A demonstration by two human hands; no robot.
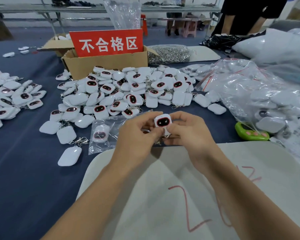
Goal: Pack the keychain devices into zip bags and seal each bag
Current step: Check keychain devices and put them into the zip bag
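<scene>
Between both hands, above the surface, the keychain device stands upright, face up. The right hand and left hand each have a pinching grip on its lower end. A filled zip bag lies just left, nearer the left hand.

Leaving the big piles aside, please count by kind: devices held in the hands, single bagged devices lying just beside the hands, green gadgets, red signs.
held device: 1
bagged device: 1
green gadget: 1
red sign: 1
Total: 4
</scene>
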